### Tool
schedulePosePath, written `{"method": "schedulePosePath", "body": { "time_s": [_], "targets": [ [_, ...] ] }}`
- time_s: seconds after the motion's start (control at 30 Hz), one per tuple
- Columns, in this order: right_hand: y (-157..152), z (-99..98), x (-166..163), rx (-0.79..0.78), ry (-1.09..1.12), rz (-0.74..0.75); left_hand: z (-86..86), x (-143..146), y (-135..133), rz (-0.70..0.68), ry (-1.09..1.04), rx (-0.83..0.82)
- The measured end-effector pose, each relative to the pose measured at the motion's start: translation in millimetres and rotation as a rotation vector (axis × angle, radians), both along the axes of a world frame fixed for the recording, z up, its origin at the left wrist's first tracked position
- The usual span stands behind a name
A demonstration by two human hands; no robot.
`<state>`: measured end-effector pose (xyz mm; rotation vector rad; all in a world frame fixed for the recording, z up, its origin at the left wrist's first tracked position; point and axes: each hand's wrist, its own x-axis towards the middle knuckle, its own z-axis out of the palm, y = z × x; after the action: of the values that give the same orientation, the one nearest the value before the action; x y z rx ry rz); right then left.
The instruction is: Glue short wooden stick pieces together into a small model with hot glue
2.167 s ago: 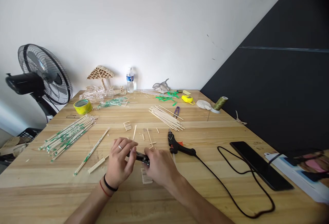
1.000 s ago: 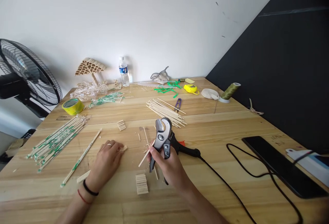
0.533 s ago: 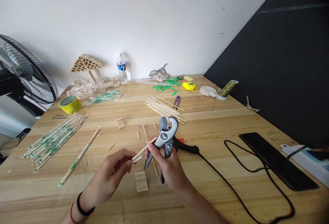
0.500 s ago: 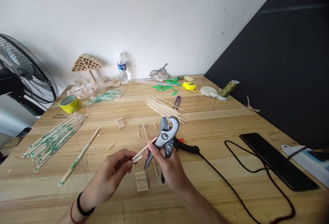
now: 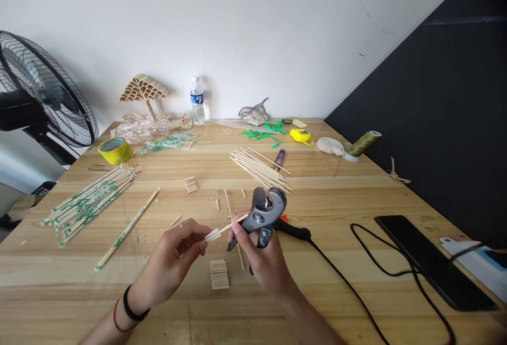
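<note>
My left hand [image 5: 180, 250] pinches short pale wooden stick pieces [image 5: 213, 235] between thumb and fingertips. My right hand [image 5: 263, 260] grips a grey pipe cutter [image 5: 259, 219], its curved jaw pointing up and away. Between the right thumb and fingers there is also a thin wooden stick [image 5: 238, 222], whose near end meets the pieces at my left fingertips. Below the hands lies a neat row of short cut sticks [image 5: 219, 274]. One long stick [image 5: 228, 205] lies on the table, partly hidden behind my right hand.
A black corded tool [image 5: 293, 229] lies right of the cutter, near a phone [image 5: 431, 260]. Loose sticks [image 5: 259, 168], purple snips [image 5: 279, 159] and a tape measure [image 5: 301, 136] lie behind. Wrapped chopsticks [image 5: 93, 199], yellow tape [image 5: 114, 150] and a fan [image 5: 43, 91] are left.
The view has shifted a little. The stick in my right hand has drawn back to the right, so the short pieces at my left fingertips show more. The cutter has tilted slightly rightward.
</note>
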<state>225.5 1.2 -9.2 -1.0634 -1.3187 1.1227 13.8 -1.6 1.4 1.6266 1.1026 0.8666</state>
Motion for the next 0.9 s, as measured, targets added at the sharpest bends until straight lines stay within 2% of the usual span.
{"method": "schedulePosePath", "body": {
  "time_s": [0.27,0.5,0.6,0.7,0.8,0.9],
  "targets": [
    [-1,-2.5,-7,0.086,-0.129,-0.052,2.7,3,4,0.031,-0.044,0.011],
    [-2,6.0,-8,0.148,-0.268,-0.062,8.3,-4,5,0.096,0.068,0.214],
    [-6,12.2,5,0.200,-0.387,-0.060,13.6,-11,5,0.161,0.030,0.273],
    [-11,12.7,14,0.315,-0.614,-0.082,17.2,-15,2,0.191,-0.044,0.292],
    [-16,8.3,13,0.384,-0.744,-0.069,18.0,-11,-3,0.172,-0.098,0.317],
    [-18,3.3,4,0.426,-0.781,-0.041,16.4,-3,-9,0.095,-0.118,0.339]
  ]
}}
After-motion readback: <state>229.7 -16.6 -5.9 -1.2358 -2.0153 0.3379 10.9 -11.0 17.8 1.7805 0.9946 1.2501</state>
